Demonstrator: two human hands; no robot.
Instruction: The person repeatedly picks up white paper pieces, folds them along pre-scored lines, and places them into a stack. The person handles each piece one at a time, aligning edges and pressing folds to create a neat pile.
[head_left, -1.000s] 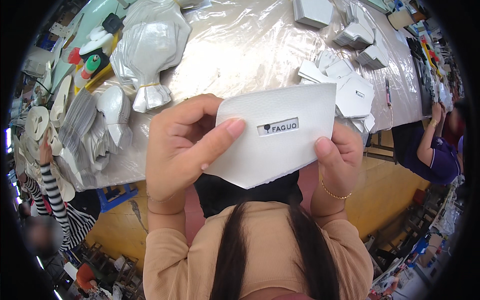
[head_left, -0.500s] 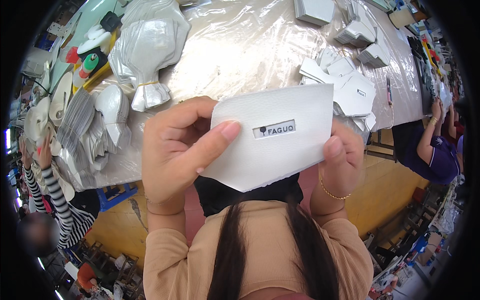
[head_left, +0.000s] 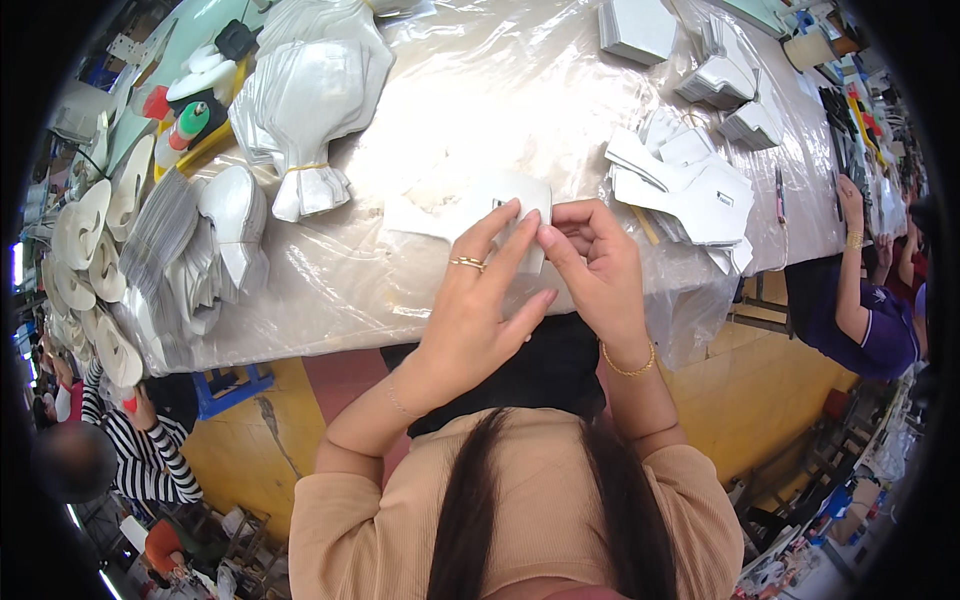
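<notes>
A white leather piece (head_left: 522, 186) with a small window cut-out lies on the plastic-covered table in front of me. My left hand (head_left: 475, 290) reaches over it from the near left, with its fingers stretched out and their tips resting on the leather beside the cut-out. At the piece's right edge, the thumb and curled fingers of my right hand (head_left: 598, 262) close together, touching the left fingertips. The edge seems to be pinched there, partly hidden by the fingers. A loose pile of similar white pieces (head_left: 690, 195) sits to the right, its top one also bearing a cut-out.
Bundles of white cut pieces (head_left: 310, 110) stand at the left, more stacks (head_left: 638, 30) at the far right. A green-capped bottle (head_left: 185, 128) is in a yellow tray at the left. A slim tool (head_left: 780, 195) lies near the right edge. Co-workers sit on both sides.
The leather piece has gone from being held up close in both hands to lying on the table. Both hands have moved down to it, the left now flat over it.
</notes>
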